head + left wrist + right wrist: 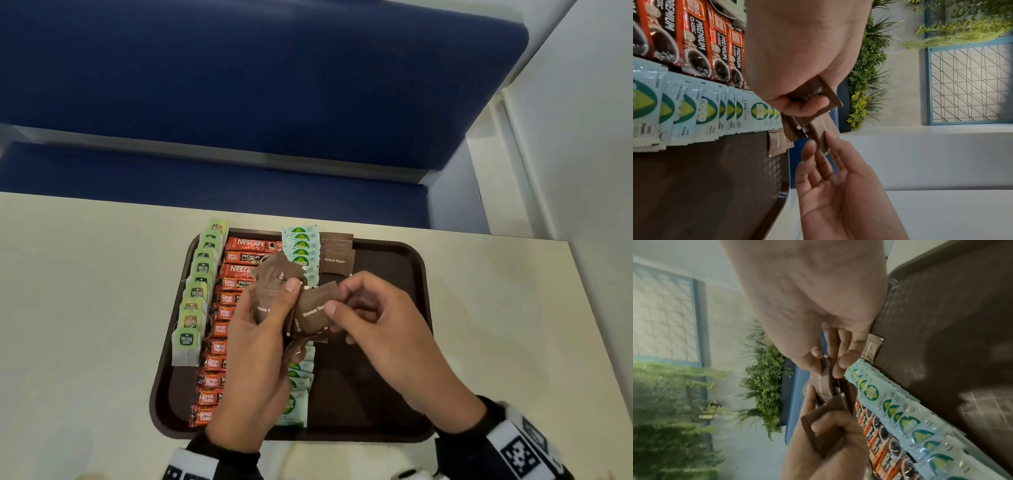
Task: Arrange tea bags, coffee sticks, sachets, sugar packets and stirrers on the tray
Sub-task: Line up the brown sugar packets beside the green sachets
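Above the tray (394,435), the left hand (253,346) grips a fanned bunch of brown sugar packets (274,291), thumb pressed on top. The right hand (376,329) pinches one packet (313,313) from that bunch between thumb and fingers. On the tray lie columns: tea bags (197,294) at its left edge, then coffee sticks (222,329), coco sugar sachets (301,246), and three brown packets (337,260) at its far edge

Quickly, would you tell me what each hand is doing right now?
Left hand: grips a bunch of brown sugar packets.
Right hand: pinches one brown sugar packet from that bunch.
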Tool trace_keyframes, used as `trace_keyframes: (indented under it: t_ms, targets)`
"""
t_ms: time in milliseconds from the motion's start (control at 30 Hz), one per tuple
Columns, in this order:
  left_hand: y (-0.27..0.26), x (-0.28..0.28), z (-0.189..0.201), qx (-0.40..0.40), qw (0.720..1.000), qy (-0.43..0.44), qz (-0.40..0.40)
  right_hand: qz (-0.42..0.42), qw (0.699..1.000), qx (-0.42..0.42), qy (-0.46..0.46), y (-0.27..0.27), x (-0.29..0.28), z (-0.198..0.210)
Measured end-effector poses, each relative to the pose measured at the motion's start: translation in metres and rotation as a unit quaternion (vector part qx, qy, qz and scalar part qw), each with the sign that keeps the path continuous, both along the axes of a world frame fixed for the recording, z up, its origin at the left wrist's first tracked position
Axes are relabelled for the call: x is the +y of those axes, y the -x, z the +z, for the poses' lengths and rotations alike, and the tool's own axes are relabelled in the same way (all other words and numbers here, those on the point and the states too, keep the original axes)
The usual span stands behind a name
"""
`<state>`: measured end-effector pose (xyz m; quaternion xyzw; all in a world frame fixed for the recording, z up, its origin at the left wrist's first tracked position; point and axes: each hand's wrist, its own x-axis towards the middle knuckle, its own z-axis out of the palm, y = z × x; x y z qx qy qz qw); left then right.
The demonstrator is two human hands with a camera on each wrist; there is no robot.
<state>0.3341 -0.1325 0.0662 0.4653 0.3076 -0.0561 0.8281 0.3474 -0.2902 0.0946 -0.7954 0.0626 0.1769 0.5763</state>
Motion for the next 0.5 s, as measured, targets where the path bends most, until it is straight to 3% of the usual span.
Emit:
trace_keyframes:
  t_ms: [100, 233, 333, 500]
  targets:
    - [0.0, 0.003, 0.002, 0.004, 1.0, 0.007, 0.011, -0.043, 0.992, 0.067, -0.096, -0.002, -0.008, 0.006]
    - [0.001, 0.009, 0.002, 0.006, 1.0, 0.021, 0.013, -0.129, 0.974, 0.074, -0.171, -0.016, -0.024, -0.006]
    - [0.002, 0.013, 0.001, 0.011, 1.0, 0.015, 0.02, -0.184, 0.974, 0.068, -0.117, -0.033, -0.035, -0.033]
    - [0.003, 0.016, 0.001, 0.012, 0.999, 0.021, 0.03, -0.136, 0.99, 0.029, 0.006, -0.052, -0.028, -0.083]
